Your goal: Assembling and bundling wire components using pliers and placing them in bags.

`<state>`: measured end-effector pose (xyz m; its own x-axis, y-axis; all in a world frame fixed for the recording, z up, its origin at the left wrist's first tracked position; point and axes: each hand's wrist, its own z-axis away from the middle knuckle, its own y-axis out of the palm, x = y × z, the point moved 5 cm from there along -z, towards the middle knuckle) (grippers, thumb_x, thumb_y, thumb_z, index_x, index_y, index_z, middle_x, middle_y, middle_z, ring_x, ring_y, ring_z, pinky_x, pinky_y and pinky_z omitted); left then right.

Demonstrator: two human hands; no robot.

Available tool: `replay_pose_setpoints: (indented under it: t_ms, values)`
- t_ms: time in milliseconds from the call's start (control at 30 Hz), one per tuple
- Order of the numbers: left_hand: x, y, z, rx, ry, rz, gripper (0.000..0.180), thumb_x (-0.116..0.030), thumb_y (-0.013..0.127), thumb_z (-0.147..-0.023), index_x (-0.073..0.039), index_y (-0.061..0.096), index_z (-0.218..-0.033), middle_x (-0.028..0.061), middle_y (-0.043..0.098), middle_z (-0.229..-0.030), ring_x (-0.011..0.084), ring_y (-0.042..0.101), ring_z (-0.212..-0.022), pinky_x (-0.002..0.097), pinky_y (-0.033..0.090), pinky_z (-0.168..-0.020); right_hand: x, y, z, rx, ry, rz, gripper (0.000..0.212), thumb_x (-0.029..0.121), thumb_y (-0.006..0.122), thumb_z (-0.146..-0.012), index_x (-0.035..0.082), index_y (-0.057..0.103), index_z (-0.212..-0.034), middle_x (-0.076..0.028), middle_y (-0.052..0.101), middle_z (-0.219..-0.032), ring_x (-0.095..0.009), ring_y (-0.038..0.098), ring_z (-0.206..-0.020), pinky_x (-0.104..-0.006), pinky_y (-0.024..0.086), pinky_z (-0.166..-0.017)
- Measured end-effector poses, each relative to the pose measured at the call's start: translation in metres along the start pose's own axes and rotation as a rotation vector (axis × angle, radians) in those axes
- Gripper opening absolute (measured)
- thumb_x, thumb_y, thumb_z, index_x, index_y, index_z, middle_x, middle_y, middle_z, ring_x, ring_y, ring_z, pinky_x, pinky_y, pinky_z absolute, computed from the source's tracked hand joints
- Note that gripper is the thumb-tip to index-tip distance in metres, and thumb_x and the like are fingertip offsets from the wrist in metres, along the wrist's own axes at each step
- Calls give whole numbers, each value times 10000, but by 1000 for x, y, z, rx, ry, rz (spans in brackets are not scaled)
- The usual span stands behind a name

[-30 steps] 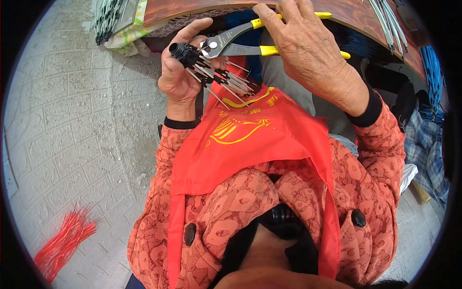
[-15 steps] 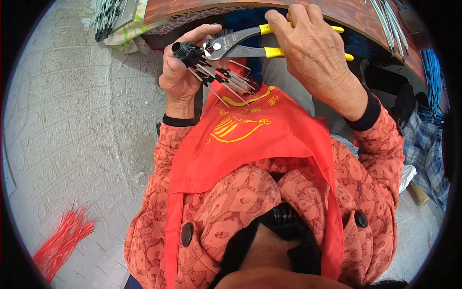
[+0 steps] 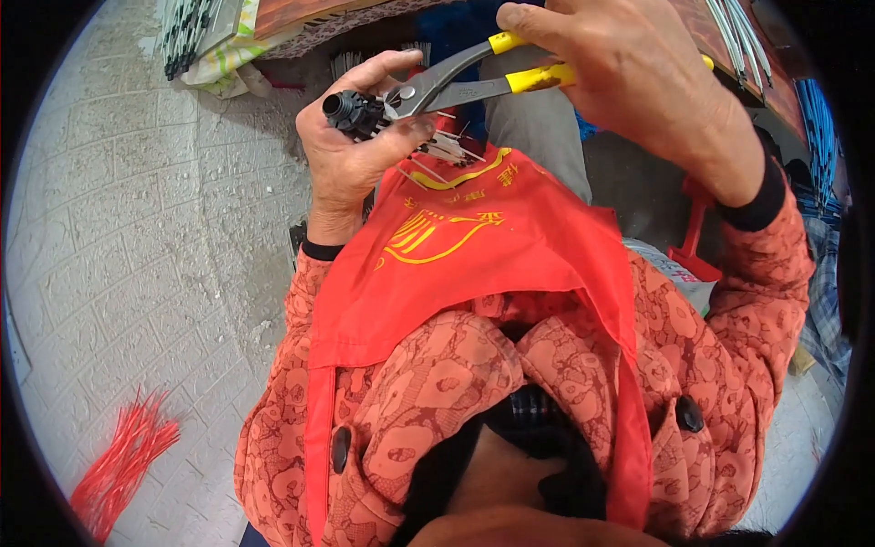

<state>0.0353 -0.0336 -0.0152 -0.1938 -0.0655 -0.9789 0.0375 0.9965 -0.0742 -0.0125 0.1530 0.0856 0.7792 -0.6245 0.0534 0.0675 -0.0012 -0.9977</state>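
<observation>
My left hand [image 3: 339,173] is closed around a black plastic fitting with a ribbed, open round end [image 3: 344,109]. Thin pale rods with black parts [image 3: 445,150] run from the fitting toward my lap, partly covered by my fingers. My right hand [image 3: 629,68] grips the yellow handles of a pair of pliers [image 3: 460,87]. The handles stand apart. The grey jaws reach in between the fingers of my left hand, beside the fitting; their tips are partly hidden, so I cannot tell what lies between them.
A red apron [image 3: 465,283] covers my lap. Ahead is a wooden table [image 3: 301,18] with dark-tipped rods [image 3: 189,36] at left and pale rods [image 3: 736,36] at right. Blue rods [image 3: 822,146] hang at far right. Red strands [image 3: 123,465] lie on the tiled floor [image 3: 137,273].
My right hand has shifted up and right, and the pliers have tilted with it. A digit of my left hand now lies across the rods below the jaws, where they were uncovered before.
</observation>
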Motion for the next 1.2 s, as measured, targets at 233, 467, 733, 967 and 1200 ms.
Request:
replay_pose_setpoints:
  t_ms: [233,467,733,967,1200]
  values:
    - [-15,8,1,84,9,-18,491,16,770,-592,14,645,-1067,42,649,-792,80,588,-723,219,473,-677,-24,55,-3,467,-152,-621,536,71,780,-601,7,538,-1075,-131,604,-676,-202,608,-611,-332,492,-572]
    - [-26,16,-7,266,205,-131,457,2,798,-569,5,674,-1009,76,674,-846,98,606,-751,235,485,-711,-8,112,14,1037,-73,-1401,568,177,827,-602,-38,546,-1047,-130,609,-655,-190,609,-556,-295,464,-495]
    - [-20,15,-6,125,153,-45,489,-20,798,-572,7,667,-1043,76,669,-830,93,600,-718,214,464,-664,-2,20,21,-340,-233,-24,251,185,547,-842,-12,507,-993,-99,427,-730,-203,431,-646,-307,342,-571]
    - [-10,3,-12,231,58,40,588,-44,775,-547,57,623,-1106,65,623,-747,90,579,-679,218,445,-628,-14,71,5,94,-258,-735,412,100,693,-716,-70,499,-1037,-126,554,-672,-198,561,-550,-282,428,-484]
    - [-22,17,-19,437,120,126,500,-20,766,-525,81,652,-1001,123,652,-775,128,607,-691,224,461,-637,-9,103,13,984,-40,-1364,486,101,756,-655,-55,509,-1045,-107,604,-653,-174,598,-559,-315,440,-450]
